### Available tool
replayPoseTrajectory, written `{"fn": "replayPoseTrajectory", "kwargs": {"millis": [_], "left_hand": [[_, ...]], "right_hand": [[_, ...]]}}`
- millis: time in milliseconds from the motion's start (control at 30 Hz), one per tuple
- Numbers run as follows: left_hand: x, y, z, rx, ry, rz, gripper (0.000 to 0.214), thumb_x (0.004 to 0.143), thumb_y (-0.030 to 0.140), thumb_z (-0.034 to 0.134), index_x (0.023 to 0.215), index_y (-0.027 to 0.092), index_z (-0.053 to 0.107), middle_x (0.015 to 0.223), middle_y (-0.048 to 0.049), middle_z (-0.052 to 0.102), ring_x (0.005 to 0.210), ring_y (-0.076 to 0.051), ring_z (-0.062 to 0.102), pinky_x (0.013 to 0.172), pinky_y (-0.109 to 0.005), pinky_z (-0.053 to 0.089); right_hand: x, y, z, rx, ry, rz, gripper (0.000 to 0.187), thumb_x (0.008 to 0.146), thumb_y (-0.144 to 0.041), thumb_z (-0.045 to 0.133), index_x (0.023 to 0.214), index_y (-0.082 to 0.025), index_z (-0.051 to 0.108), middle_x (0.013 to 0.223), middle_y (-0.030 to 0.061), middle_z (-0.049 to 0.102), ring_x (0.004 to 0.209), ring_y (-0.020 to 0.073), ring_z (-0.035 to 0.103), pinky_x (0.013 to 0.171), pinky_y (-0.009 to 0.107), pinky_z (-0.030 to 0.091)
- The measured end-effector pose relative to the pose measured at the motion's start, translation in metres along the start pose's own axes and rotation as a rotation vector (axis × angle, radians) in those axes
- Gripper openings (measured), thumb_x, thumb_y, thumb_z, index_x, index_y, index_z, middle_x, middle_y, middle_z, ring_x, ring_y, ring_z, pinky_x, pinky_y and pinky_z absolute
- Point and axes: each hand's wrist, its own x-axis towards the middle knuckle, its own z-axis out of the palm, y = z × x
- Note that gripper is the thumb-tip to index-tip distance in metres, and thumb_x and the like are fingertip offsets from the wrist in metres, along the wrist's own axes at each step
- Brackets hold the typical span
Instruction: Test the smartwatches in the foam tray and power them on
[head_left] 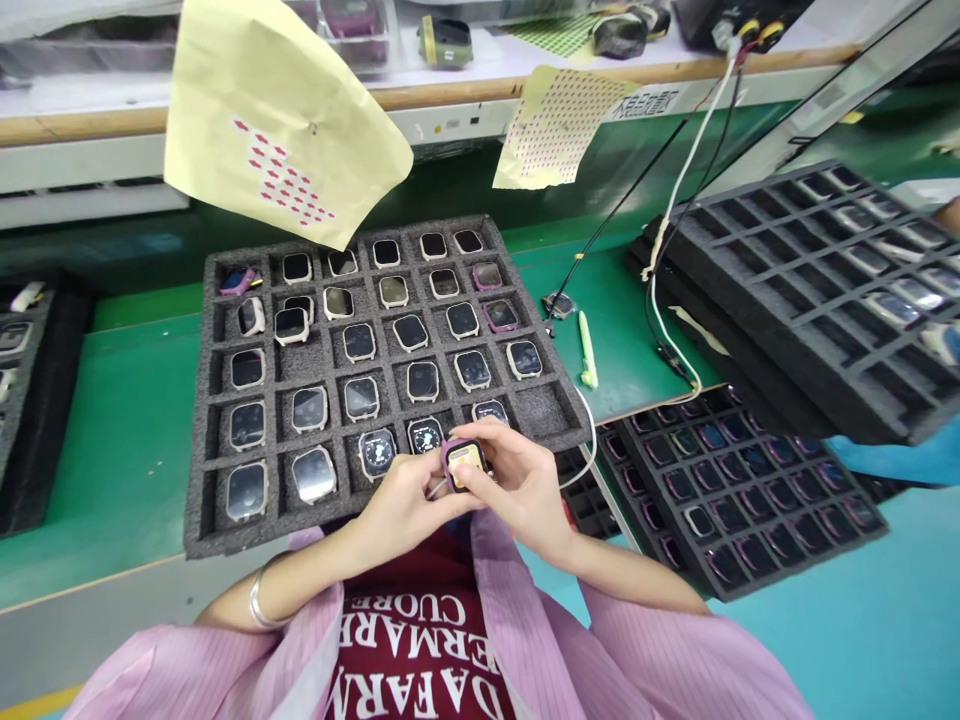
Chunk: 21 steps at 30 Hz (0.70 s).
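Observation:
Between both hands is a purple-cased smartwatch [463, 464] with a lit, yellowish screen. My left hand [409, 497] grips its left side, a bit of white cable showing by the fingers. My right hand [519, 485] holds the other side, its thumb over the screen. Just beyond them lies a grey foam tray [304, 360] of watch bodies in separate compartments. A watch with a lit dial [377, 453] and another lit watch [426, 436] sit in the tray's near row. One white watch [291, 324] rests partly over another in the second row.
A green pen [587, 350] and a loose watch part [559, 306] lie right of the tray. White cable [679, 190] hangs down there. Stacked foam trays [750, 290] stand at right, with another tray [787, 545] lower down. Yellow paper sheets [277, 120] hang from the shelf.

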Motion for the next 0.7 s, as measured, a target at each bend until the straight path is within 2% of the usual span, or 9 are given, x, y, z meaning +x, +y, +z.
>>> {"fn": "replayPoseTrajectory", "kwargs": {"millis": [67, 167, 300, 400, 533, 700], "left_hand": [[0.001, 0.001, 0.000, -0.024, 0.007, -0.029, 0.027, 0.076, 0.037, 0.074, 0.076, 0.014, 0.059, 0.056, 0.0069, 0.044, 0.051, -0.007, 0.035, 0.048, -0.020, 0.027], [0.003, 0.007, -0.002, -0.156, -0.034, -0.087, 0.026, 0.077, 0.037, 0.073, 0.082, 0.013, 0.063, 0.063, 0.0020, 0.059, 0.055, -0.010, 0.049, 0.051, -0.021, 0.036], [0.005, 0.012, -0.005, -0.217, -0.094, -0.103, 0.023, 0.081, 0.034, 0.069, 0.089, 0.013, 0.067, 0.067, -0.0015, 0.068, 0.060, -0.013, 0.060, 0.058, -0.023, 0.045], [0.004, 0.011, -0.005, -0.171, -0.105, -0.089, 0.024, 0.082, 0.036, 0.068, 0.090, 0.013, 0.068, 0.066, -0.0013, 0.068, 0.056, -0.012, 0.059, 0.057, -0.023, 0.045], [0.002, 0.007, -0.004, -0.118, -0.093, -0.079, 0.024, 0.080, 0.036, 0.068, 0.086, 0.013, 0.068, 0.066, -0.0016, 0.068, 0.055, -0.013, 0.058, 0.054, -0.023, 0.044], [0.002, 0.010, -0.005, -0.032, -0.101, -0.060, 0.022, 0.081, 0.034, 0.067, 0.077, 0.013, 0.064, 0.061, -0.0006, 0.066, 0.051, -0.010, 0.051, 0.051, -0.022, 0.037]], "right_hand": [[0.004, -0.001, -0.004, -0.036, -0.038, -0.006, 0.026, 0.080, -0.023, 0.073, 0.106, -0.022, 0.069, 0.098, 0.0051, 0.065, 0.089, 0.0181, 0.066, 0.082, 0.032, 0.056], [0.012, -0.010, -0.017, -0.145, -0.204, -0.044, 0.026, 0.086, -0.022, 0.067, 0.113, -0.023, 0.068, 0.103, 0.0061, 0.066, 0.094, 0.0191, 0.066, 0.083, 0.033, 0.056], [0.019, -0.029, -0.034, -0.528, -0.260, -0.378, 0.027, 0.088, -0.019, 0.064, 0.114, -0.025, 0.068, 0.123, 0.0094, 0.060, 0.115, 0.0232, 0.057, 0.096, 0.041, 0.050], [0.022, -0.037, -0.039, -0.710, -0.344, -0.554, 0.019, 0.089, -0.018, 0.064, 0.106, -0.022, 0.070, 0.117, 0.0104, 0.058, 0.110, 0.0222, 0.056, 0.091, 0.040, 0.051], [0.029, -0.039, -0.037, -0.740, -0.488, -0.566, 0.010, 0.092, -0.024, 0.060, 0.094, -0.021, 0.070, 0.095, 0.0069, 0.057, 0.091, 0.0187, 0.056, 0.080, 0.035, 0.051], [0.036, -0.038, -0.033, -0.790, -0.609, -0.556, 0.014, 0.095, -0.023, 0.054, 0.087, -0.019, 0.064, 0.087, 0.0050, 0.055, 0.085, 0.0183, 0.052, 0.078, 0.034, 0.045]]}}
